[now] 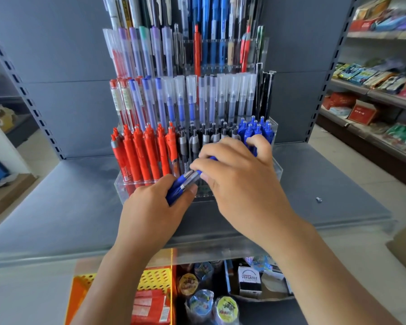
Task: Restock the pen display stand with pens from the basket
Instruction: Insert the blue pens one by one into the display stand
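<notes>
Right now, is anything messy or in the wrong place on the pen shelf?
Yes, two small things. A tiny grey bit, maybe a screw, lies loose on the shelf right of the pen stand. And the red pens in the front row lean at different angles instead of standing straight.

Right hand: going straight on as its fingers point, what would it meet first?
The right hand probably meets the grey-and-black click pens in the front row of the clear acrylic stand; depth unclear.

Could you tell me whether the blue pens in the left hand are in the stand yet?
Out. The left hand grips the blue pens in front of the stand, none slotted.
</notes>
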Available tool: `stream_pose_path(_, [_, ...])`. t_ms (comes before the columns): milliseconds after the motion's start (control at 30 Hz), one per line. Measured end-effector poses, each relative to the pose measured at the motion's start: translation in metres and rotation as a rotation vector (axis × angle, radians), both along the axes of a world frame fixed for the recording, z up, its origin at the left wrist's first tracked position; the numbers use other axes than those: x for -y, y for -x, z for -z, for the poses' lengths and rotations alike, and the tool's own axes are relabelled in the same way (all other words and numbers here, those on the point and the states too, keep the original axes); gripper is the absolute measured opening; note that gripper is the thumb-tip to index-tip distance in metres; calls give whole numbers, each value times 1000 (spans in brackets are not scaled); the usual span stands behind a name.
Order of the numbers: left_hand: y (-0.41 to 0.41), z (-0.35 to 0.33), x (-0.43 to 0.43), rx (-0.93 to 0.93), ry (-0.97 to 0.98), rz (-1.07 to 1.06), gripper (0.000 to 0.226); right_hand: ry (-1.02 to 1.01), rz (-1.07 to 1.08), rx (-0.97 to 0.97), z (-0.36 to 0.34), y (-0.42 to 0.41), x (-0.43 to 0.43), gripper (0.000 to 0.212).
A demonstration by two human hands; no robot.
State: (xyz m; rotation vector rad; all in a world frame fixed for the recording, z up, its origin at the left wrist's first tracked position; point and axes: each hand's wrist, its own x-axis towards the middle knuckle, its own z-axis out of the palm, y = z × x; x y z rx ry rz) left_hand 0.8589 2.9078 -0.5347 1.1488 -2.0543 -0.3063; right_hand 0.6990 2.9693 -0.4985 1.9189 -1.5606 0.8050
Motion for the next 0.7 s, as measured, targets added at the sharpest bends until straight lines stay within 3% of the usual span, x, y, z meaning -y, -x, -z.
stream_pose_path(200, [-1, 0, 0, -13, -5, 37, 24, -37, -46, -60, 7, -12, 1, 34])
stream_pose_path(433, [-1, 0, -1, -62, -34, 2, 34, 86, 3, 21, -11, -4, -5, 37])
stream_pose_path(533, [0, -1, -2, -59, -39, -12, 41, 200, -29, 168, -25, 9, -9, 33])
stream_pose_path(600, [0, -1, -3, -57, -44, -10, 43, 232, -85, 358, -34, 22, -13, 19])
stream_pose_path(700, [0, -1, -3, -51, -37, -7, 43, 254, -156, 641, -42, 45, -16, 17])
